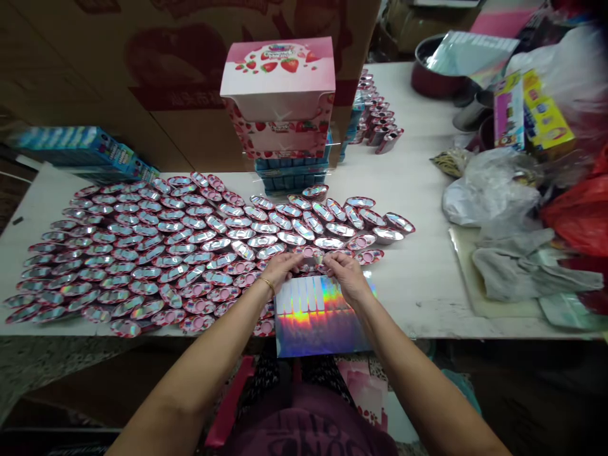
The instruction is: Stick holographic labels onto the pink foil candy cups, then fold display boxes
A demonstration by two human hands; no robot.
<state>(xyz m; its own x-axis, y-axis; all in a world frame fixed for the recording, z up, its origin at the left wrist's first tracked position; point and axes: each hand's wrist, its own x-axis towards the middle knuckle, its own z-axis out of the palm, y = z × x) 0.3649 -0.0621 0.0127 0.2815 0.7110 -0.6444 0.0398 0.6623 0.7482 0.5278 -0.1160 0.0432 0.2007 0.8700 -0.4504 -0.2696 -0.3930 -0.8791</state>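
Observation:
Many oval, pink-edged packets (147, 272) stand close together across the left and middle of the table, most with shiny strips on top. My left hand (281, 267) and my right hand (342, 271) are close together at one packet (310, 252), one at each end. The fingers of both are pressed together in a pinch. What lies between the fingertips is too small to make out. Just below my hands a shiny rainbow sticker sheet (323, 326) overhangs the front edge, with pale strips on its upper part.
Strawberry-printed boxes (280, 76) stand on blue packs (291, 177) behind the packets. Blue boxes (90, 145) are at the left. A grey cloth (522, 272), plastic bags (494, 187) and a dark red pot (434, 73) sit at the right. A large carton (180, 76) rises behind.

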